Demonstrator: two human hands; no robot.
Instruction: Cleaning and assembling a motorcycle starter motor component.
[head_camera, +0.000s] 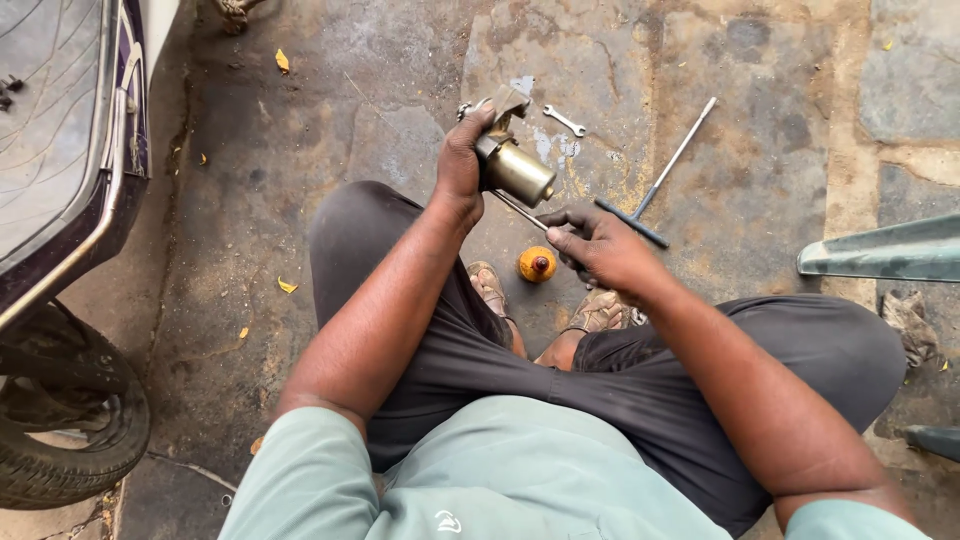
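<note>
While sitting cross-legged on stone floor (300, 130), person is working over lap. Left hand (462, 160) is gripping small metal cylindrical motor part (515, 170), lifting it clear of ground, likely for tool access. Right hand (600, 248) is closing fingers around thin rod-like tool (520, 210), tip touching part. Both forearms are reaching forward, elbows bent. Orange cap (537, 264) is lying near feet; T-handle wrench (655, 185) and small spanner (565, 121) are lying beyond.

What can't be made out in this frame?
Head view only:
- Far end of the metal cylinder part: covered by the left hand.
- Thin tool: its handle is hidden inside the right hand.
- Vehicle at left: cut off by the edge.
- Green panel: cut off at right.
</note>
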